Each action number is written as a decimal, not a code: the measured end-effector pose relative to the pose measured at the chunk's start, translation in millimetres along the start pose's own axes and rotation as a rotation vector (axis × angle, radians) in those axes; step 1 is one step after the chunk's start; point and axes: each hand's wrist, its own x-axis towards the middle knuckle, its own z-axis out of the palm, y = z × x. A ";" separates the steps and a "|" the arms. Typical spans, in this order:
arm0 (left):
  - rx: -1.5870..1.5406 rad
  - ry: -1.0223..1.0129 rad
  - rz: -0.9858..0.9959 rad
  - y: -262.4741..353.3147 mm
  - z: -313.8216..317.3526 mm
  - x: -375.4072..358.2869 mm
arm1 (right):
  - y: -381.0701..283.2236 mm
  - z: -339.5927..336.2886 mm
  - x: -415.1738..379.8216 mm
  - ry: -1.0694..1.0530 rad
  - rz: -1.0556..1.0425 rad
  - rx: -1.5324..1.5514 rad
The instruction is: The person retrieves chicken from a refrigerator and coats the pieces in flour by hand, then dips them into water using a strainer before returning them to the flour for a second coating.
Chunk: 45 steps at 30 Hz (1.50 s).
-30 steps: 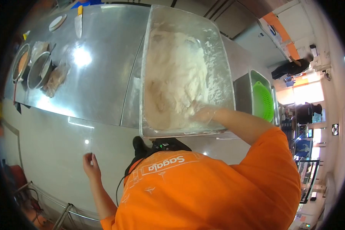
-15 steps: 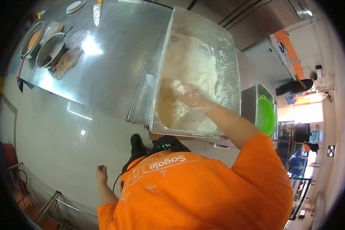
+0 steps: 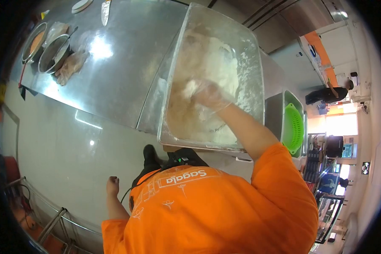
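My right hand (image 3: 208, 94), in a clear plastic glove, is inside a large metal tub (image 3: 202, 146). Its fingers are blurred by motion and look closed around a white, floury lump (image 3: 191, 88) whose kind I cannot make out. White flour-like powder (image 3: 221, 70) lies heaped in the tub's middle and far part, and a thinner brownish-white haze covers the near left side. Down beside my body hangs my left hand (image 3: 112, 185), bare, away from the tub, with its fingers curled in and nothing visible in them.
On the metal table (image 3: 127, 63) left of the tub are a knife (image 3: 106, 13), a white lid (image 3: 81, 5), a bowl with a utensil (image 3: 51, 59), another bowl with orange contents (image 3: 34, 44) and a plastic bag (image 3: 70, 70). A green basket (image 3: 293, 129) sits at right. Another person (image 3: 332, 93) stands farther off.
My right hand has moved slightly left and up within the tub, carrying the white lump, and more powder is stirred on the left side. My left hand still hangs down.
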 end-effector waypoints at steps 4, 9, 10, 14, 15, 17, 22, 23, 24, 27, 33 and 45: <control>0.021 0.022 -0.050 -2.2 -8.2 -2.7 | 0.8 -45.2 -10.8 -0.041 0.309 0.525; -0.007 0.059 -0.072 -15.3 -10.4 -0.7 | 0.6 -23.4 -56.9 -0.360 0.392 0.358; -0.021 0.056 -0.107 -8.7 -10.3 -7.1 | -7.3 -6.0 -70.7 -0.362 0.306 -0.060; 0.063 -0.014 -0.137 -1.4 -10.2 -18.5 | -3.9 24.4 -55.0 -0.475 -0.221 -0.311; 0.091 -0.032 -0.139 -3.1 -8.6 -17.5 | 5.3 39.0 -51.2 -0.364 -0.170 0.164; 0.092 -0.026 -0.125 -0.3 -9.4 -15.1 | 26.6 66.6 -43.5 -0.194 -0.076 0.814; -0.048 0.041 -0.045 7.1 -18.3 -10.9 | 22.0 29.8 -19.1 -0.182 -0.034 0.476; -0.042 0.043 -0.054 8.3 -20.4 -10.1 | 12.5 14.7 -13.1 -0.160 -0.051 0.316; -0.039 0.047 -0.064 10.2 -22.3 -10.2 | 12.2 9.2 -5.3 -0.189 -0.011 0.174; 0.005 0.031 -0.075 22.6 -31.3 -19.7 | 4.9 -2.0 12.1 -0.254 0.078 -0.051; 0.144 -0.043 -0.128 11.3 -25.7 -25.0 | 12.8 59.1 15.6 -0.367 0.122 0.042; 0.077 0.049 -0.036 23.2 -32.0 -11.0 | -1.1 -42.2 -7.1 -0.119 0.033 -0.070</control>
